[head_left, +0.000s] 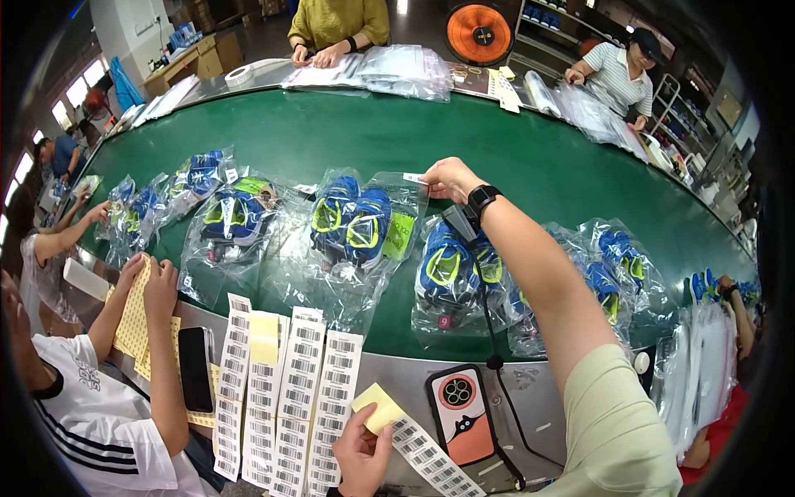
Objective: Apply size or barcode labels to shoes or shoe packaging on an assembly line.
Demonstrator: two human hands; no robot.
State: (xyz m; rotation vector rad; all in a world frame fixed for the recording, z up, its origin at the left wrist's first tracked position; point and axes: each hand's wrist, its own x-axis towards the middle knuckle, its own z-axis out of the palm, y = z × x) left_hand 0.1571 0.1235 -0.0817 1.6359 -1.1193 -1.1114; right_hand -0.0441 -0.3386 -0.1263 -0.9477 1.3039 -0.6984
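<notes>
- Yellow sticker sheets (132, 327) are in a co-worker's hands at the far left, beside the metal edge of the green belt (273, 124).
- Four barcode strips (298, 373) lie side by side on that edge, their long sides running away from the person; a yellow paper piece (264, 340) covers part of the second one.
- Beyond the strips, on the belt, lies the clear bag (389, 192) with a pair of blue-and-green shoes (366, 225) in it, the pair's long axis pointing roughly away from the person. Its far right corner carries a small white label (413, 177).
- Below that bag, the left hand (364, 455) grasps a loose label strip (435, 460) by its yellow backing end, between thumb and fingers; the strip trails off toward the lower right. The bag lies ahead of these fingers, well apart.
- The right hand (450, 180) is the nearer one: its fingertips touch the labelled corner, so the shoes lie to their left and a little closer to the person. Whether they pinch the film or press the label, I cannot tell.
- Another bagged pair (447, 269) rests just right, below the right wrist.
</notes>
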